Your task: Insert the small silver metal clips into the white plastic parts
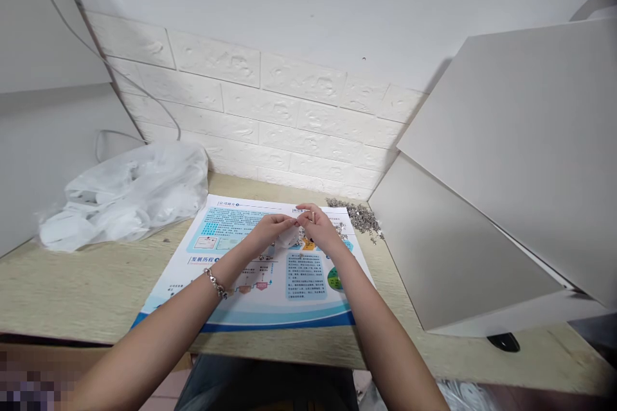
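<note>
Over a printed poster (308, 314), my left hand (272, 230) and my right hand (319, 230) meet at the fingertips. Both pinch the upper edge of a small clear plastic bag (288, 239), which hangs below the fingers. Whether anything lies inside the bag is too small to tell. Some fingers of my right hand are raised and curled. A few small silvery metal pieces (342, 229) lie on the poster just past my right hand. Behind them, a larger pile of silvery charm-like pieces (361, 217) sits at the poster's far right corner.
A large translucent bag (139, 196) of white items lies on the table (72, 295) at the left. White panels (477, 250) stand along the right side, with a black object (504, 341) beneath. A white brick-patterned wall (279, 103) closes off the back, and a cable (144, 93) hangs at the left.
</note>
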### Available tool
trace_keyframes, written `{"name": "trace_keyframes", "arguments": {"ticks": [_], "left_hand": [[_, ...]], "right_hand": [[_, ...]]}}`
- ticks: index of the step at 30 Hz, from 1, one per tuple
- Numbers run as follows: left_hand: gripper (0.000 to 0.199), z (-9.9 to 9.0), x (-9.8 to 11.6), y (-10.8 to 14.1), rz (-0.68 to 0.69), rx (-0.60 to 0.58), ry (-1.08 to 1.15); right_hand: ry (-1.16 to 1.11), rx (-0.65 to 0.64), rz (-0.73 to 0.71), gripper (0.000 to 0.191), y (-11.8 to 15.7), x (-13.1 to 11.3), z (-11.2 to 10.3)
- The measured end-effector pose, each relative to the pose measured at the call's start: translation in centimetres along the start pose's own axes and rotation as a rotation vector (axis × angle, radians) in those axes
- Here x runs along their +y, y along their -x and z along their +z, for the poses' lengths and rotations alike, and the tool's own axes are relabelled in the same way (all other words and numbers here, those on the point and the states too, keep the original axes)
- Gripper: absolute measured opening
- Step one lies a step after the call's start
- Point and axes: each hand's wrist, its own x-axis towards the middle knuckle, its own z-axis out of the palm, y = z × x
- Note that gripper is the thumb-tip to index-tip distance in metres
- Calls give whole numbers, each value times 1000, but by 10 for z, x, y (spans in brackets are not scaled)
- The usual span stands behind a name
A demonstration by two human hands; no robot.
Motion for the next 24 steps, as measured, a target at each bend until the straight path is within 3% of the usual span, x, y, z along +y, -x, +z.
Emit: {"name": "trace_keyframes", "arguments": {"ticks": [4,9,12,19,24], "left_hand": [[38,0,-1,-1,-17,39,45],[35,1,5,3,32,-29,182],[33,1,6,2,84,1,159],[18,1,7,1,322,175,-26],[18,1,5,1,282,182,25]], "right_hand": [[90,12,31,18,3,-6,2],[51,-22,63,25,1,-3,-3],[-27,-28,77,30,0,-1,-5],[-94,37,92,34,-1,-3,0],[94,185,-6,26,3,-4,6]]}}
